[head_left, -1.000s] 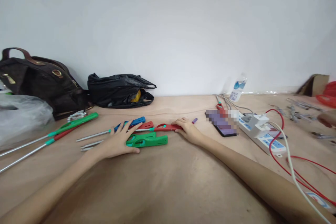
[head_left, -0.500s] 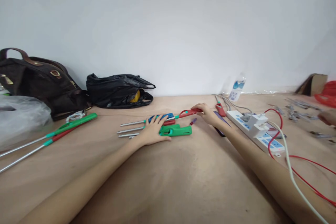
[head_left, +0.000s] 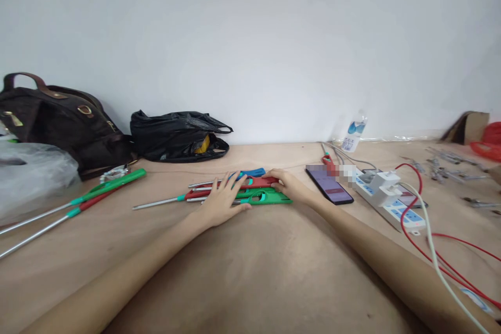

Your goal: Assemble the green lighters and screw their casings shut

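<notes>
Several long-tube gas lighters lie side by side on the table in front of me. My left hand [head_left: 221, 198] rests across them with fingers spread, covering their middles. At the handle ends, my right hand [head_left: 287, 183] has its fingers and thumb bent around the end of a red gas lighter [head_left: 258, 182]. Behind it is a blue gas lighter [head_left: 254, 173], and in front lies a green gas lighter [head_left: 270, 197]. Another red gas lighter [head_left: 191, 194] sticks out farther left, its metal tube beyond the others and its handle partly hidden under my left hand.
Green and red lighters [head_left: 117, 180] lie at left near a clear plastic bag [head_left: 35, 182]. Behind are a dark bag [head_left: 70, 125] and a black plastic bag [head_left: 176, 135]. At right are a phone [head_left: 329, 185], a power strip [head_left: 395, 211], cables, a bottle [head_left: 354, 133] and small metal parts.
My right hand has moved left and nearer to the pile. A red lighter now sticks out to the left of the pile, and more of the phone shows.
</notes>
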A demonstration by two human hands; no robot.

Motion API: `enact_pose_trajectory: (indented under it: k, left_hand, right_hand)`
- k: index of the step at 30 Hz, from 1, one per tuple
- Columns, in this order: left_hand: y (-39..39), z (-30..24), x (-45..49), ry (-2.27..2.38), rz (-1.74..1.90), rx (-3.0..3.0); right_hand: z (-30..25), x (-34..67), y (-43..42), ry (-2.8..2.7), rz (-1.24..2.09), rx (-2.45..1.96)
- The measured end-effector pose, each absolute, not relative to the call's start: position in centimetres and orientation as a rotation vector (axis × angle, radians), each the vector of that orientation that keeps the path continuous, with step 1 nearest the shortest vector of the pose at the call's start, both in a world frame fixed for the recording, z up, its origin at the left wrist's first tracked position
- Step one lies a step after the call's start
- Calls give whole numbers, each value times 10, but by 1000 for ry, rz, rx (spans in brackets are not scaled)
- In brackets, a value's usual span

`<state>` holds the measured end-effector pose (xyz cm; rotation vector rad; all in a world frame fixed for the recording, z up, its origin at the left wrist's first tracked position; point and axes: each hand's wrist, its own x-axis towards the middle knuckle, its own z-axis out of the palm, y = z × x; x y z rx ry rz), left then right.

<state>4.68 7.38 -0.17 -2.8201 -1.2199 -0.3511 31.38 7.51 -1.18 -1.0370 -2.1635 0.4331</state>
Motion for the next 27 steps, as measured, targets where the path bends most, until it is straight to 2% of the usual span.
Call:
enact_pose_trajectory:
  k: [7,13,17,24,27]
  left_hand:
    - [91,11,-13,-1411,-618,-2623]
    - [101,8,-91,-1657,-460,-2642]
    - [99,2,-119,-1502,-501,-2733]
    - [97,26,-81,-1296,-664,-2725]
    - [103,27,-37,-1255,-558,-2758]
  right_hand:
    - [-22,333,84,-1910,592,-1166]
    - [-27,355,102,-1753,555,-1229]
    - [-25,361,106,-1667,595,-1243]
    - [-17,365,107,-1553,673,-1214]
    - [-13,366,105,-1542,700,-1192]
